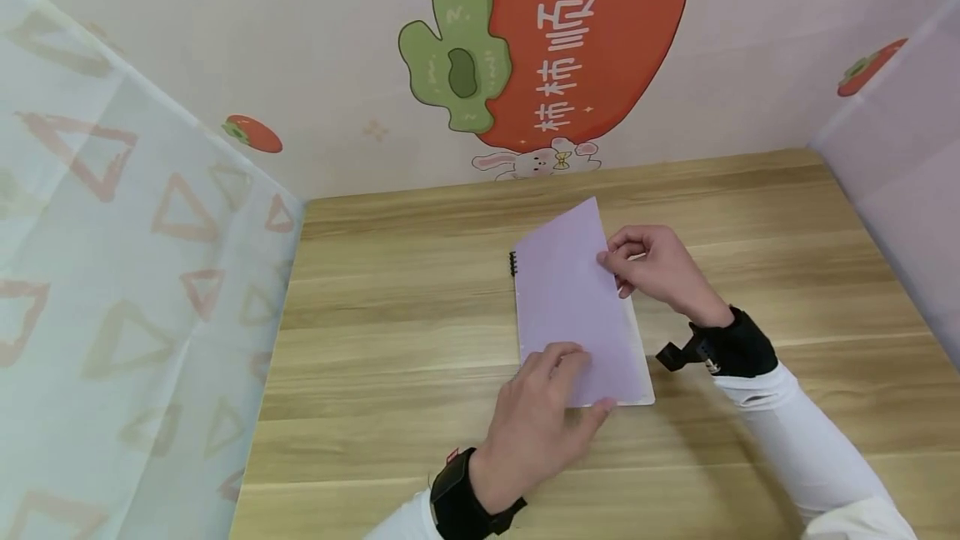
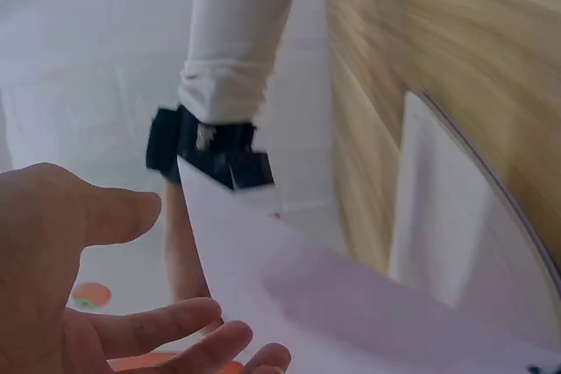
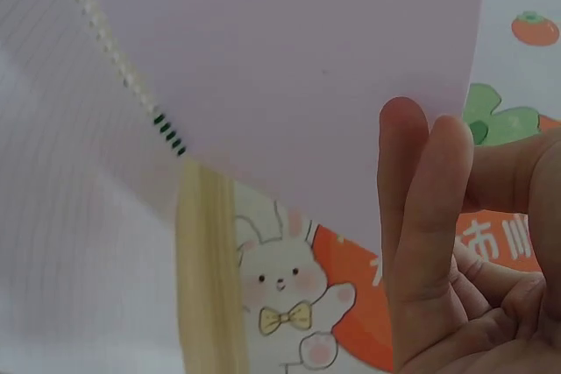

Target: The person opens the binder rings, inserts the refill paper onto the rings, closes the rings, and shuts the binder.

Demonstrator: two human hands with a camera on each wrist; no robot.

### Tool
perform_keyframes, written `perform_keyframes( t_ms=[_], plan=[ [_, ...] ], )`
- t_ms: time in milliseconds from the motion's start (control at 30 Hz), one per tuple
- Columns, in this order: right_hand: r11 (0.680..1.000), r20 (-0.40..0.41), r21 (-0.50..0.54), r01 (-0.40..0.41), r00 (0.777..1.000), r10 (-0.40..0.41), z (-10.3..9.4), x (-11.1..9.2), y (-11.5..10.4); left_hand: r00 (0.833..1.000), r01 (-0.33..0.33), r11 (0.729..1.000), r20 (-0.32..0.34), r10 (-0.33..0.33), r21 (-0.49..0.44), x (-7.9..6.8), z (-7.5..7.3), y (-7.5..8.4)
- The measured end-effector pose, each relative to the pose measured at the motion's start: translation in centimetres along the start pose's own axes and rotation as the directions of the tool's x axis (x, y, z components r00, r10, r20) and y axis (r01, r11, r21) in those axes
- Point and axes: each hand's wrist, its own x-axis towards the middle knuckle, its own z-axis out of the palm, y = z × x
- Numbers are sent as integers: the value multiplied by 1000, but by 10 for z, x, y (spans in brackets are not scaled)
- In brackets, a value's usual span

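A spiral notebook with a light purple cover (image 1: 562, 298) lies on the wooden table, its black coil (image 1: 513, 263) along the left side. The cover is lifted and tilted, with white pages (image 1: 639, 357) showing beneath its right edge. My right hand (image 1: 656, 265) pinches the cover's right edge near the top; in the right wrist view its fingers (image 3: 438, 199) lie against the cover's underside. Over the notebook's lower left part is my left hand (image 1: 536, 419), fingers spread and slightly bent. Whether it touches the cover I cannot tell. The left wrist view shows its thumb apart from the fingers (image 2: 166, 326).
Behind the table (image 1: 390, 315) stands a pale backdrop (image 1: 337, 48) printed with a large persimmon and a rabbit. Fabric walls close in the left (image 1: 135, 273) and right (image 1: 900, 165) sides. Each wrist wears a black strap (image 1: 738, 344).
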Motion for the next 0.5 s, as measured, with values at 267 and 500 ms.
perform_keyframes(
  t_ms=[267,500],
  plan=[
    [994,-28,-85,-65,998,63,-9,-3,30,983,151,989,104,-150,0,-3,5,-43],
    [972,-25,-156,-174,985,172,-14,-7,56,962,250,962,137,-234,-107,-13,15,-75]
  ],
)
